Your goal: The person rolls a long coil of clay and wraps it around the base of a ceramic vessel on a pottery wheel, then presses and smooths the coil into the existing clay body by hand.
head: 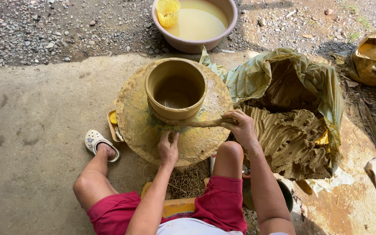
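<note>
A wet clay pot (176, 89), round and open-topped, stands on a clay-smeared potter's wheel (205, 139). A long roll of clay (201, 123) runs along the pot's base at the front. My right hand (239, 126) grips the right end of that roll. My left hand (169, 146) presses its fingertips on the roll's left end, at the foot of the pot. Both hands are coated in clay.
A large lump of raked clay (290, 137) lies in a green plastic sheet (283, 69) to the right. A basin of muddy water (195, 21) with a yellow cup (167, 11) sits behind the wheel. My left foot wears a white clog (95, 140). Gravel lies beyond.
</note>
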